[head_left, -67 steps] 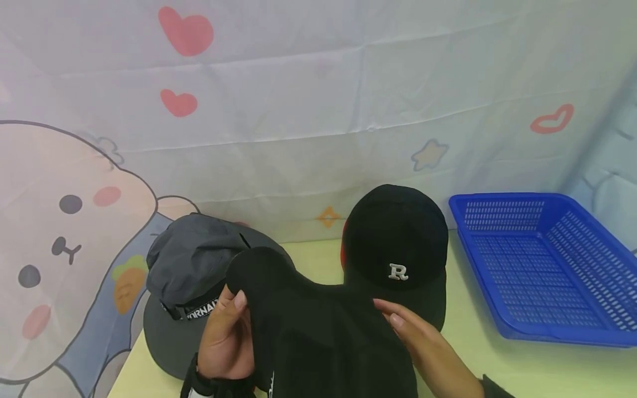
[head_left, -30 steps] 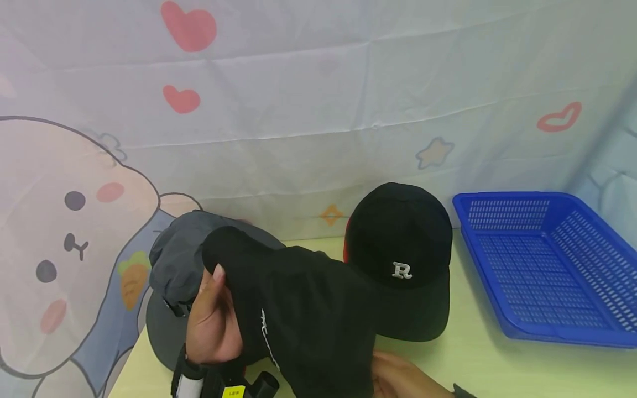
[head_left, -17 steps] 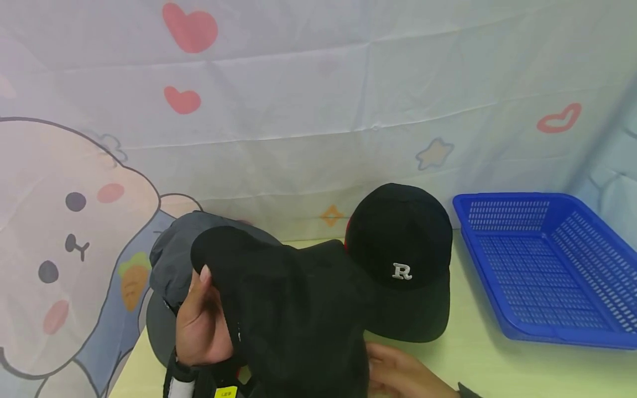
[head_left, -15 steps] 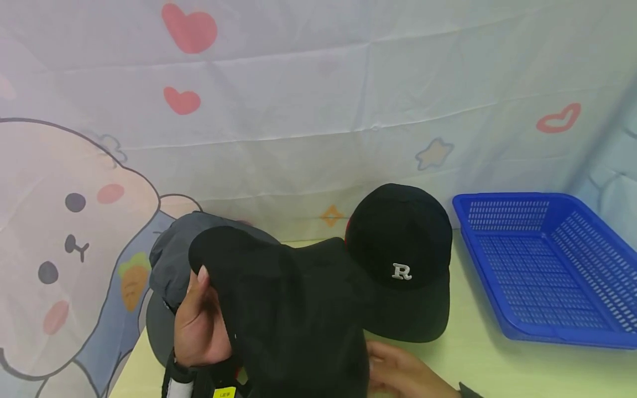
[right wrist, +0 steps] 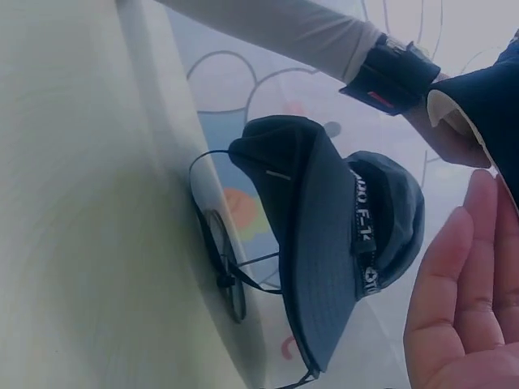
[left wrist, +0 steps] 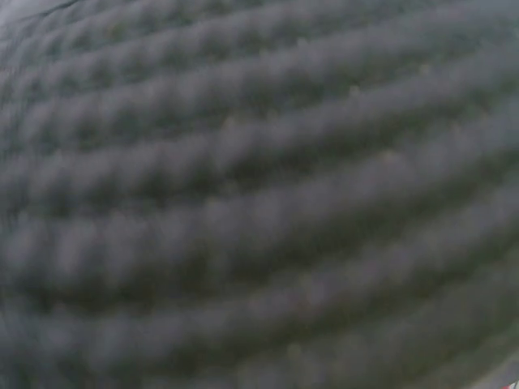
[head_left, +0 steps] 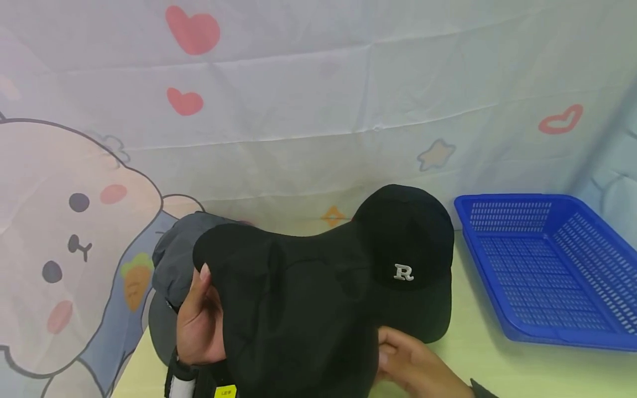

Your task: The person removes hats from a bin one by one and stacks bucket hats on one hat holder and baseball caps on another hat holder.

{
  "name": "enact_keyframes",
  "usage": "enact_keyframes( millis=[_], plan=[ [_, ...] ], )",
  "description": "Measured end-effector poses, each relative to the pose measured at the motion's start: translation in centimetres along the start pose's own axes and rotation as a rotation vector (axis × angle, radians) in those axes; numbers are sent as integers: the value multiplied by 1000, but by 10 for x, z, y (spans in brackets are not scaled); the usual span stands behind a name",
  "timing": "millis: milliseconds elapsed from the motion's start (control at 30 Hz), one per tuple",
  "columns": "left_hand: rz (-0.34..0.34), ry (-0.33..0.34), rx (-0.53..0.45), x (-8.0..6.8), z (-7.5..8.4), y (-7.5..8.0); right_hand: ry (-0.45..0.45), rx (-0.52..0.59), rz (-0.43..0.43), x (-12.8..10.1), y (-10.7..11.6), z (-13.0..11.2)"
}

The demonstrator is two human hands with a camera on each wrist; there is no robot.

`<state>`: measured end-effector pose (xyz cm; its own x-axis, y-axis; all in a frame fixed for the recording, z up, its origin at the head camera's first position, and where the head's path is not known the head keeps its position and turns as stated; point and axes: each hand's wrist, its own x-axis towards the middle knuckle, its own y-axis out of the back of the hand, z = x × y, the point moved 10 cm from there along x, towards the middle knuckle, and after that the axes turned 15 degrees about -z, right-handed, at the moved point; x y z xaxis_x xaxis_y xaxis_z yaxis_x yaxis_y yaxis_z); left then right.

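Note:
A black cap is held up in the middle of the head view, its crown toward the camera. My left hand pinches its brim at the left, thumb on top. At the crown's right edge, my right hand holds the fabric, some fingers partly hidden by it. In the right wrist view, that hand's fingers reach up beside the dark cap. Blurred, ridged dark fabric fills the left wrist view; which item it belongs to I cannot tell.
Behind the held cap stands a black cap with a white R. A grey brimmed hat lies to the left, partly covered; its cord shows in the right wrist view. A blue plastic basket is on the pale table at right.
The held cap has turned, so its white lettering is out of sight and its crown spreads wider. Both hands shifted left, then my right hand moved slightly back right and up.

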<state>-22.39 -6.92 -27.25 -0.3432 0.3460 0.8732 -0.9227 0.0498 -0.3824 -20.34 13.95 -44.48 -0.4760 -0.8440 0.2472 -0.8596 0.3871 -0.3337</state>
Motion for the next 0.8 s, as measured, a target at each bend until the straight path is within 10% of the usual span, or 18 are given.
enact_keyframes(
  millis=[800],
  plan=[
    [40,84,60,-7,-25,17,267,-61,89,-19,17,-63]
  ],
)
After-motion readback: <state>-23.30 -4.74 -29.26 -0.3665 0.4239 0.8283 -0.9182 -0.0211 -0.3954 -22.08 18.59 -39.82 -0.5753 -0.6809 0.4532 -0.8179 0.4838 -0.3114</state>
